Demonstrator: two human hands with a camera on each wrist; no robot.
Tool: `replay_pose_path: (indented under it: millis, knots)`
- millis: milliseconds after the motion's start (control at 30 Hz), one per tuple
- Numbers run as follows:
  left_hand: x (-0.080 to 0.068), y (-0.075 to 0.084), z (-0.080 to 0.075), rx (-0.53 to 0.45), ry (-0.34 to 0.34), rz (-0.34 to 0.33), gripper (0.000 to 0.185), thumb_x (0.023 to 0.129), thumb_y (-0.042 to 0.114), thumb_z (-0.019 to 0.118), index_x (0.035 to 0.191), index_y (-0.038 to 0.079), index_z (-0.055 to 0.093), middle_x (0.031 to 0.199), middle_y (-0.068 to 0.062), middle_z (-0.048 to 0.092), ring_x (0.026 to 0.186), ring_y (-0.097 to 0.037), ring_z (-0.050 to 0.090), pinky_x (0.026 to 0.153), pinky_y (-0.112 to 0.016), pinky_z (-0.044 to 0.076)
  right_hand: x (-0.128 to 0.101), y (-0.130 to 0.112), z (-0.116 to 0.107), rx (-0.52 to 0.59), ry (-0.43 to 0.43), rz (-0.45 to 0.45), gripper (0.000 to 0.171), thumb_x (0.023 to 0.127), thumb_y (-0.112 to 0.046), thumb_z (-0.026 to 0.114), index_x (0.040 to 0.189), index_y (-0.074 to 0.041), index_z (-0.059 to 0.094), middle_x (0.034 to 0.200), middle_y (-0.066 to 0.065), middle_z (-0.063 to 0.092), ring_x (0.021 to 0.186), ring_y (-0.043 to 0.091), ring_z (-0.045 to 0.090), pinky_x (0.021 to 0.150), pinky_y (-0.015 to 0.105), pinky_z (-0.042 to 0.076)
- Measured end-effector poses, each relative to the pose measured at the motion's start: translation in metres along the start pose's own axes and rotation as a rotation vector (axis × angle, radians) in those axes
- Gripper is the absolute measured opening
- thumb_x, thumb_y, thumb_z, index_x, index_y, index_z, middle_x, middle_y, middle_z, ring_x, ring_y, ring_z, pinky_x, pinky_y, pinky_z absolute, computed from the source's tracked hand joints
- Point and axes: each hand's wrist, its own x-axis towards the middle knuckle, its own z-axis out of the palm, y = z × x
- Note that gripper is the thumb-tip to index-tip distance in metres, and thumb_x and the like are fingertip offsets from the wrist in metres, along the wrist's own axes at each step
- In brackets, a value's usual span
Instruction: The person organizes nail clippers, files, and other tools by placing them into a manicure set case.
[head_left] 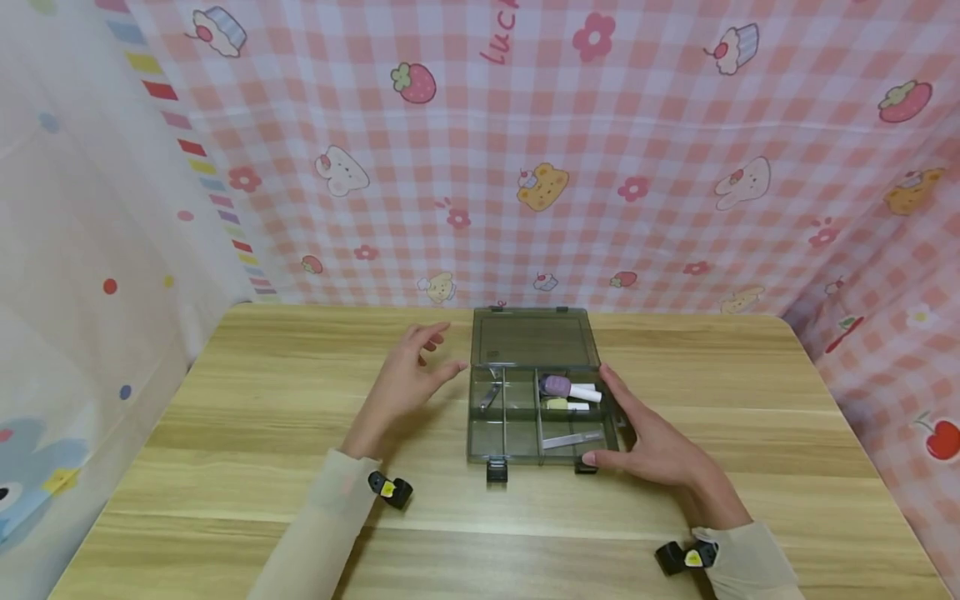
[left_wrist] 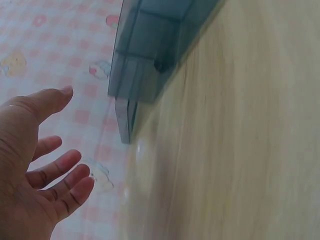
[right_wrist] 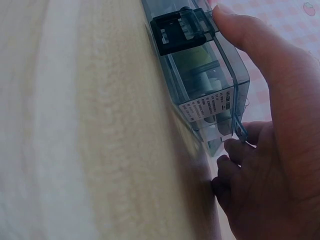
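A smoky grey clear compartment box (head_left: 470, 417) lies with its lid (head_left: 534, 339) folded back flat on the wooden table. Inside are a purple-capped tube (head_left: 558, 386), a yellow piece (head_left: 557, 404), a small metal tool (head_left: 491, 396) and a flat clear strip (head_left: 572, 439). My right hand (head_left: 645, 433) holds the box's right side, thumb at the front right corner and fingers along the wall. The right wrist view shows this hand (right_wrist: 275, 150) curled on the box (right_wrist: 205, 80) beside a black latch (right_wrist: 180, 30). My left hand (head_left: 408, 375) hovers spread to the left of the box, touching nothing; the left wrist view shows its fingers (left_wrist: 65, 175) apart from the box (left_wrist: 150, 45).
The wooden table (head_left: 262, 433) stretches wide on both sides of the box. A pink checked cloth (head_left: 600, 167) with cartoon prints hangs behind and to the right. A pale printed curtain (head_left: 82, 250) closes the left side.
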Motion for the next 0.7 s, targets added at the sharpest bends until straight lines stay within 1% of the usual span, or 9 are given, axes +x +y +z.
replay_pose_path:
  millis: [233, 367, 467, 567, 700]
  knots:
    - [0.003, -0.02, -0.01, 0.027, 0.0, -0.057, 0.067, 0.09, 0.033, 0.081, 0.145, 0.006, 0.054, 0.123, -0.02, 0.062, 0.113, -0.037, 0.062, 0.093, -0.049, 0.056, 0.0, 0.0, 0.0, 0.004, 0.0, -0.007, 0.124, 0.08, -0.061, 0.081, 0.165, -0.032, -0.004, 0.174, 0.008, 0.002, 0.157, 0.045, 0.014, 0.12, 0.069, 0.022]
    - [0.005, -0.03, -0.014, 0.069, -0.022, -0.095, 0.064, 0.092, 0.032, 0.078, 0.145, 0.004, 0.055, 0.124, -0.019, 0.061, 0.112, -0.035, 0.061, 0.096, -0.05, 0.055, 0.0, -0.001, 0.0, 0.009, -0.001, -0.012, 0.124, 0.08, -0.06, 0.081, 0.165, -0.031, -0.005, 0.174, 0.008, 0.002, 0.157, 0.045, 0.014, 0.121, 0.069, 0.022]
    - [0.008, -0.035, -0.018, 0.104, -0.049, -0.109, 0.061, 0.093, 0.031, 0.077, 0.143, 0.003, 0.056, 0.123, -0.018, 0.061, 0.112, -0.035, 0.061, 0.098, -0.05, 0.054, -0.001, -0.001, 0.0, 0.012, 0.0, -0.016, 0.125, 0.08, -0.059, 0.081, 0.166, -0.03, -0.004, 0.174, 0.009, 0.002, 0.157, 0.044, 0.014, 0.121, 0.068, 0.022]
    - [0.011, -0.04, -0.021, 0.105, -0.074, -0.134, 0.057, 0.094, 0.03, 0.076, 0.141, 0.003, 0.059, 0.121, -0.018, 0.062, 0.111, -0.034, 0.061, 0.098, -0.05, 0.054, -0.001, -0.001, 0.0, 0.012, 0.003, -0.017, 0.125, 0.08, -0.059, 0.082, 0.166, -0.029, -0.004, 0.174, 0.009, 0.002, 0.157, 0.044, 0.014, 0.121, 0.067, 0.022]
    - [0.016, -0.047, -0.024, 0.072, -0.099, -0.178, 0.053, 0.094, 0.025, 0.076, 0.138, 0.002, 0.06, 0.118, -0.016, 0.063, 0.105, -0.029, 0.06, 0.093, -0.044, 0.054, -0.001, -0.001, 0.0, 0.011, 0.004, -0.017, 0.125, 0.08, -0.059, 0.082, 0.166, -0.029, -0.004, 0.174, 0.009, 0.002, 0.157, 0.044, 0.014, 0.121, 0.067, 0.023]
